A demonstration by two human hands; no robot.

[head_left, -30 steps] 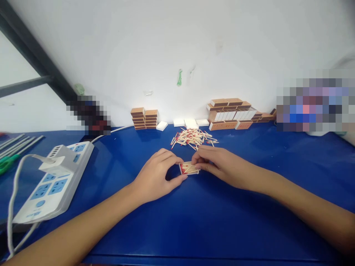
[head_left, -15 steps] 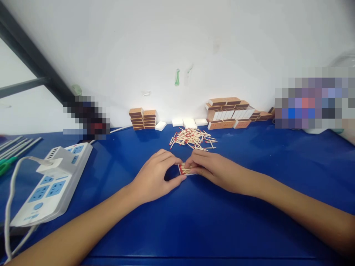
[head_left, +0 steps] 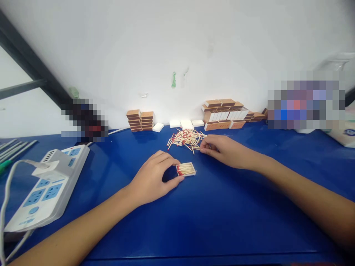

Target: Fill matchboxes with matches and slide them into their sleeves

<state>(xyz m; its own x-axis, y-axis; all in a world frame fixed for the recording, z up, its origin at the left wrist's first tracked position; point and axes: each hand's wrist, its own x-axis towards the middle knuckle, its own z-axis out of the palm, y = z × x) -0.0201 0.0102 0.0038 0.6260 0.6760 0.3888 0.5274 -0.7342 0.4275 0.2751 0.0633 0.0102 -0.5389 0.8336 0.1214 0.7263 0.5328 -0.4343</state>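
Observation:
A small white matchbox tray (head_left: 195, 165) lies on the blue table, filled with red-headed matches (head_left: 186, 169). One match pokes a little over its right end. My left hand (head_left: 155, 177) grips the tray's left end between thumb and fingers. Beyond the tray is a loose heap of matches (head_left: 185, 137). My right hand (head_left: 219, 149) is at the heap's right edge, with thumb and index finger pinched at a match there. Its curled fingers hide part of that edge.
Behind the heap lie white trays (head_left: 186, 124). Stacked matchboxes stand against the wall at left (head_left: 140, 120) and right (head_left: 224, 114). A white power strip (head_left: 59, 201) with a plugged-in cable lies at left, near grey rods (head_left: 18, 149). A blurred-out patch covers the right back.
My right hand has left the tray and moved up and right to the match heap, uncovering the tray's right part. My left hand still grips the tray. The view has shifted slightly.

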